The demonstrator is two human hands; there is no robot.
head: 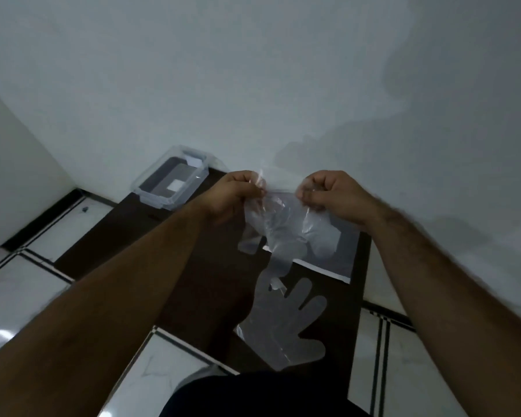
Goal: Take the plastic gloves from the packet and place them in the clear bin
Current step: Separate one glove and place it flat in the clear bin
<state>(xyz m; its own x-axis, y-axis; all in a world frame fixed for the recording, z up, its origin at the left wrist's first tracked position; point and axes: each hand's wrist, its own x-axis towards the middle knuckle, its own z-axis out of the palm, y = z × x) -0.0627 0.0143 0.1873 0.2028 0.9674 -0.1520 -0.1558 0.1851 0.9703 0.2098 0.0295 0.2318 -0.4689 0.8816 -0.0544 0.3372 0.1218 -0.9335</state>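
Observation:
Both hands are raised above a dark wooden table [193,281]. My left hand [238,194] and my right hand [328,194] each pinch the top edge of a thin clear plastic glove [283,230] that hangs crumpled between them. A second clear plastic glove [286,323] lies flat on the table below, fingers spread toward the upper right. The flat packet [343,260], pale with a white edge, lies on the table under my right hand. The clear bin [175,179] stands open at the table's far left corner, left of my left hand.
A white wall rises right behind the table. White floor tiles with dark grout lines surround the table on the left, front and right. My dark-clothed leg [253,395] shows at the bottom edge.

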